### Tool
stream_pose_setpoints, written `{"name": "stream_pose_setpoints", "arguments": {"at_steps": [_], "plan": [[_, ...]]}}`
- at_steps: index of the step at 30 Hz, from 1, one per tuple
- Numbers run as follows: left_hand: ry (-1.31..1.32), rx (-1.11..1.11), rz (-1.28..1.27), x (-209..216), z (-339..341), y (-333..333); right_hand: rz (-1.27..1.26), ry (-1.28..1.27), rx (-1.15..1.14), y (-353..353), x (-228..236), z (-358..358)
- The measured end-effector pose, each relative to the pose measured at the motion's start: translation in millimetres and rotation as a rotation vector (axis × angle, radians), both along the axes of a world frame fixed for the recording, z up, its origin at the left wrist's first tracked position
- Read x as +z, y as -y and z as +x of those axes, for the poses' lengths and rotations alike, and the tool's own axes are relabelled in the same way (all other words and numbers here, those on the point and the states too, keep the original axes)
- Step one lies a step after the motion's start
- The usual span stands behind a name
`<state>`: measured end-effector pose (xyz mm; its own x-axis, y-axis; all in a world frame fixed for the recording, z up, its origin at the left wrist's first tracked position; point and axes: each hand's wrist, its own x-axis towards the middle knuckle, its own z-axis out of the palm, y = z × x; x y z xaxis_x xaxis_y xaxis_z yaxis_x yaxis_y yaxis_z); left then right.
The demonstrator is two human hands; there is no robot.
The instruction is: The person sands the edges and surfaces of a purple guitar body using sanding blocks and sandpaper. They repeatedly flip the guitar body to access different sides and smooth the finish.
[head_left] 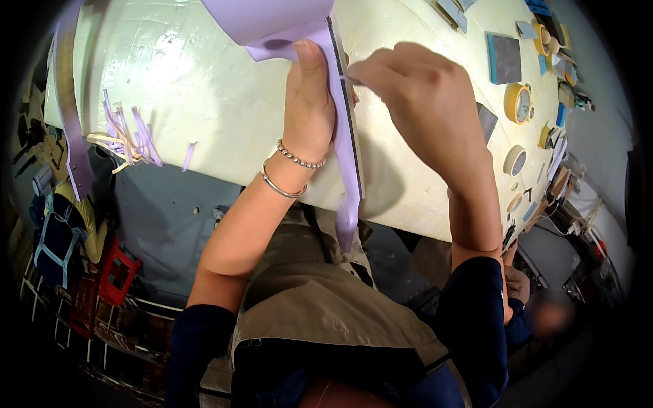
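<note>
A lilac leather-like piece [282, 19] with a wide curved panel and a long narrow band stands on edge over the table, its band reaching past the near table edge. My left hand [309, 109] is closed round the band, thumb on the lilac face and fingers behind it. Along the band's right side runs a thin dark and pale edge. There my right hand [425, 85] pinches with fingertips close to or on that edge. Whatever is between those fingertips is too small to make out.
Lilac and cream trimmed strips [129, 136] lie on the pale tabletop [224, 136] to the left. Another lilac band [73, 146] hangs over the table's left edge. Tape rolls [518, 104] and a grey block [504, 59] sit at right. People are nearby on both sides, beside a red stool [119, 272] at left.
</note>
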<state>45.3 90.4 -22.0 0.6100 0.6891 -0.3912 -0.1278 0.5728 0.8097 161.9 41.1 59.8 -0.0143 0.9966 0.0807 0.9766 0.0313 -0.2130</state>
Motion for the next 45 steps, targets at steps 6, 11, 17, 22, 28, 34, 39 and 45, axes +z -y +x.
{"name": "stream_pose_setpoints", "arguments": {"at_steps": [6,11,17,22,28,34,39,45], "plan": [[0.027,0.025,0.020,0,1,2,0.080,-0.099,0.028,-1,-7,8],[0.019,-0.006,0.056,-3,0,0,-0.012,0.003,-0.033,-1,2,1],[0.016,0.028,-0.051,0,2,0,-0.152,-0.057,0.021,31,3,-11],[0.038,0.023,-0.056,-1,1,-1,-0.227,-0.955,-0.564,61,-18,-19],[0.042,0.059,-0.108,-5,5,0,-0.257,-1.396,-0.824,92,-44,-37],[0.033,0.004,-0.005,7,4,7,-0.043,-1.294,-0.966,90,-56,3],[-0.060,-0.237,0.131,-5,-46,47,0.256,0.046,-1.066,134,-71,47],[-0.504,-0.905,0.585,67,-99,12,0.054,-0.246,-1.145,173,-58,51]]}}
